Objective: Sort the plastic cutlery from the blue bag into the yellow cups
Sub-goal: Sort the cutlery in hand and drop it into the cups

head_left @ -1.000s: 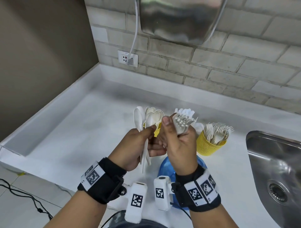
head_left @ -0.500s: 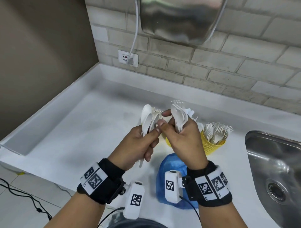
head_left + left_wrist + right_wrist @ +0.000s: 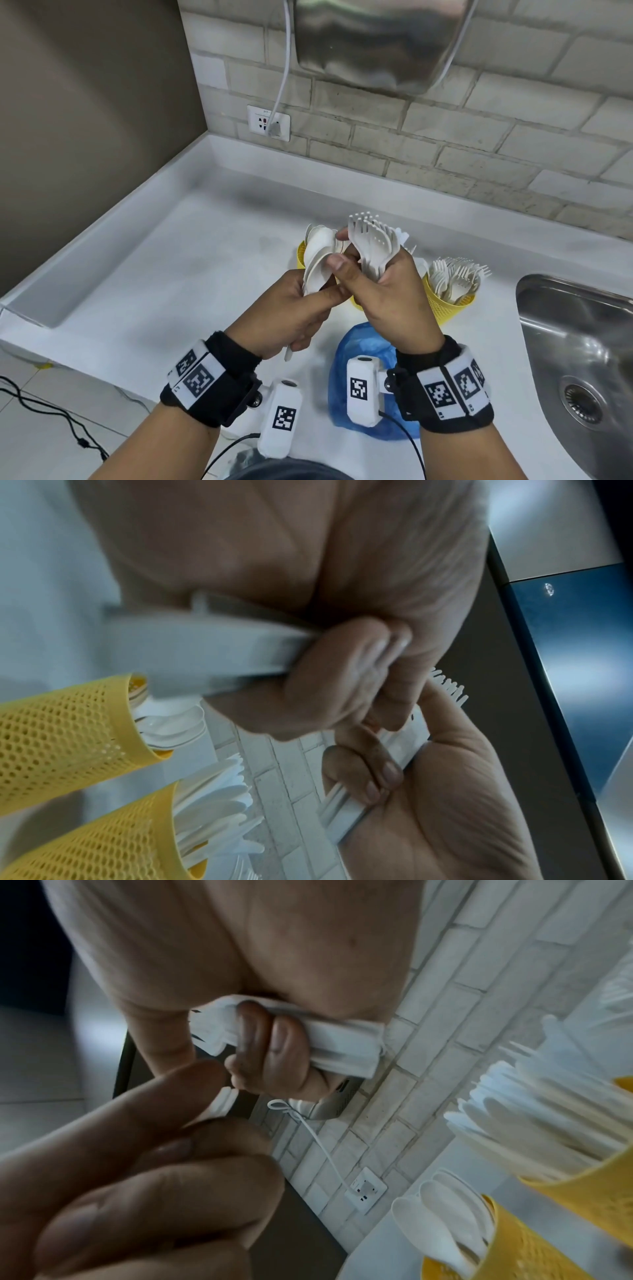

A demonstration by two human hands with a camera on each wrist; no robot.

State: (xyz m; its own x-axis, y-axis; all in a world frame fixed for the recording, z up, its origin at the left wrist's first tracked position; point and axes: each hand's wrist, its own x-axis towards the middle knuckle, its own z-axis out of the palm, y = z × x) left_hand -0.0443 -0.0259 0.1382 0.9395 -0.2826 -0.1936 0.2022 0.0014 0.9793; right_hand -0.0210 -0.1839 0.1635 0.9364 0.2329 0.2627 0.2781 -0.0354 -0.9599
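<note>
My left hand [image 3: 301, 308] grips a bunch of white plastic spoons [image 3: 317, 263] by their handles [image 3: 219, 653], bowls up. Touching it on the right, my right hand [image 3: 383, 294] grips a bunch of white forks [image 3: 371, 240], tines up, handles [image 3: 329, 1042] in the fist. Both hands hover over the counter in front of three yellow mesh cups: the spoon cup [image 3: 301, 255] behind the left hand, a middle cup [image 3: 358, 303] mostly hidden, and the fork cup [image 3: 448, 305] at the right. The blue bag [image 3: 359, 346] lies crumpled under my right wrist.
A steel sink [image 3: 575, 359] is sunk into the white counter [image 3: 191, 267] at the right. A brick wall with a socket [image 3: 269, 123] and a metal dispenser [image 3: 376, 44] stands behind. The counter's raised lip runs along the left. Cables [image 3: 51, 414] lie on the floor.
Both hands have drifted right and slightly away from me while staying together. The fork bunch now stands more upright in my right hand, and the spoons sit lower in my left fist.
</note>
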